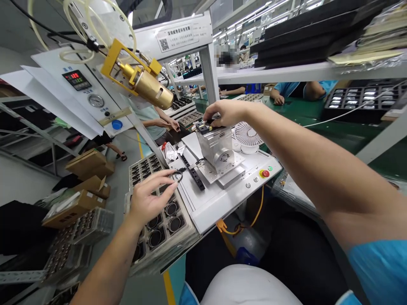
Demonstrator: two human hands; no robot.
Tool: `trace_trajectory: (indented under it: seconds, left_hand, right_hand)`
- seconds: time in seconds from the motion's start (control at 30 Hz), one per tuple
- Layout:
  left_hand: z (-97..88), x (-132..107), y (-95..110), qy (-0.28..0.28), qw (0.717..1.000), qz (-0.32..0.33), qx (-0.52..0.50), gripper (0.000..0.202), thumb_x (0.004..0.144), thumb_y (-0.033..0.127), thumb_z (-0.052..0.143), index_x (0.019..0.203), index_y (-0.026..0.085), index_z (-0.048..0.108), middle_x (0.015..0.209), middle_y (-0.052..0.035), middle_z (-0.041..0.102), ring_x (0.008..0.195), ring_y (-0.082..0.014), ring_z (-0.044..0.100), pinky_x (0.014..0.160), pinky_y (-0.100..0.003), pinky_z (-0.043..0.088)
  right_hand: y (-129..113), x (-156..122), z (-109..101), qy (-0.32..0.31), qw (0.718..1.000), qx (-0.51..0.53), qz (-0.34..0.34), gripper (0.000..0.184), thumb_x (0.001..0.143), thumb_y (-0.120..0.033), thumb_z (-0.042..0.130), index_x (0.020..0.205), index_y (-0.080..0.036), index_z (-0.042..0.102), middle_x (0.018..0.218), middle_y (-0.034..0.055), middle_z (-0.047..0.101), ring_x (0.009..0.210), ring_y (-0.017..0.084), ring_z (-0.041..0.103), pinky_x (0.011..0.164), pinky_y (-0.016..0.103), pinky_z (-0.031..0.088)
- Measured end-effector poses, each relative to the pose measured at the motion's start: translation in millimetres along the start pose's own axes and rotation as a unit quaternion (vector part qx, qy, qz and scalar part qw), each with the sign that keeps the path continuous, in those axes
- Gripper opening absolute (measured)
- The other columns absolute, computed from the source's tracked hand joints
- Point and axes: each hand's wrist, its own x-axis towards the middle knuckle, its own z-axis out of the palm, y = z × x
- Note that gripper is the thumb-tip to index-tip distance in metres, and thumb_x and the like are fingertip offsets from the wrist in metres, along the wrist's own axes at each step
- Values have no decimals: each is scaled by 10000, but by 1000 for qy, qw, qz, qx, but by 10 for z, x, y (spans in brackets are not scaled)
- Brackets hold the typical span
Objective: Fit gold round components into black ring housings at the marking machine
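Observation:
Between the thumb and fingers of my left hand [154, 192] is a thin black ring [178, 176], held above the edge of the parts tray [187, 220]. That tray carries several round black parts in square pockets. My right hand [227, 113] reaches to the top of a silver metal fixture [216, 146], its fingers bent down over a small black piece [203, 128] lying there. Whether the fingertips grip that piece or only touch it is hard to see. Beside the fixture lies a black slotted strip [193, 171] on the white machine base [203, 207].
A gold cylindrical press head [154, 90] hangs above the left of the fixture. A white fan [248, 136] stands behind it, and a red stop button [265, 173] sits at the right front. Another person's hands [171, 123] are beyond the machine. Cardboard boxes [76, 207] lie at left.

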Motion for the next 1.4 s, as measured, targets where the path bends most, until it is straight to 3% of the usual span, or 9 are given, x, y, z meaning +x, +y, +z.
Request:
trace_trajectory:
  seconds: [0.13, 0.27, 0.37, 0.5, 0.73, 0.97, 1.07, 1.23, 1.4]
  left_hand:
    - [355, 686, 38, 36, 998, 43, -33, 148, 901, 329, 694, 857, 210, 770, 1134, -68, 814, 1046, -234, 771, 1030, -398, 576]
    - [776, 1460, 61, 48, 995, 78, -48, 138, 887, 275, 686, 880, 188, 793, 1048, -65, 827, 1075, -247, 756, 1034, -385, 543]
    - [958, 1861, 62, -3, 997, 64, -43, 156, 884, 260, 666, 846, 174, 790, 970, -65, 827, 1002, -250, 758, 978, -372, 543]
    - [980, 1979, 13, -111, 992, 60, -30, 351, 944, 460, 597, 877, 170, 783, 996, -90, 817, 949, -259, 745, 916, -371, 543]
    - [1001, 1759, -96, -147, 982, 113, 19, 818, 758, 714, 736, 1343, 154, 616, 1525, -186, 568, 1414, -359, 523, 1208, -503, 369]
    - [772, 1644, -56, -190, 976, 109, 1, 858, 866, 758, 580, 1486, 169, 508, 1649, -187, 412, 1553, -355, 350, 1270, -544, 271]
    - [510, 1227, 98, -174, 977, 122, 19, 773, 900, 688, 604, 1497, 208, 498, 1666, -163, 392, 1551, -350, 355, 1264, -575, 286]
    - [225, 241, 367, -249, 954, 155, -55, 582, 874, 498, 754, 1404, 306, 611, 1574, -114, 534, 1458, -341, 504, 1219, -551, 415]
    - [678, -602, 447, -275, 935, -9, -222, 436, 875, 334, 776, 1304, 324, 696, 1376, -105, 704, 1298, -310, 659, 1128, -486, 538]
  right_hand:
    - [-203, -311, 125, 147, 989, -14, 24, 301, 832, -273, 767, 1116, -178, 738, 1122, 80, 739, 1069, 260, 678, 1014, 473, 548]
    - [-307, -779, 302, 269, 961, 32, 54, 327, 864, -319, 714, 1144, -151, 693, 1171, 123, 736, 1067, 261, 694, 941, 448, 580]
    - [-356, -1240, 400, 286, 952, 71, 85, 359, 845, -382, 744, 1124, -162, 691, 1152, 127, 737, 1063, 274, 699, 935, 464, 582]
    - [-373, -2008, 535, 305, 926, 132, 181, 399, 814, -445, 783, 1097, -182, 685, 1168, 136, 733, 1105, 294, 694, 992, 478, 561]
    - [-131, -2941, 997, 191, 800, 189, 536, 740, 841, -312, 730, 1501, -123, 453, 836, 76, 732, 784, 249, 733, 698, 329, 605]
    - [-8, -2850, 1311, 83, 790, 145, 590, 1005, 873, -228, 692, 1677, -112, 100, 694, 8, 639, 659, 234, 713, 532, 291, 585]
    - [12, -2850, 1340, 80, 797, 122, 586, 1030, 856, -246, 712, 1679, -128, 104, 720, 22, 663, 671, 245, 726, 502, 285, 580]
    - [35, -2847, 1277, 83, 796, 123, 587, 1025, 826, -236, 743, 1664, -144, 159, 702, 19, 679, 657, 245, 725, 487, 270, 562]
    - [-137, -2971, 1313, 115, 797, 161, 571, 890, 813, -245, 766, 1587, -129, 344, 808, 57, 727, 688, 231, 713, 569, 309, 586]
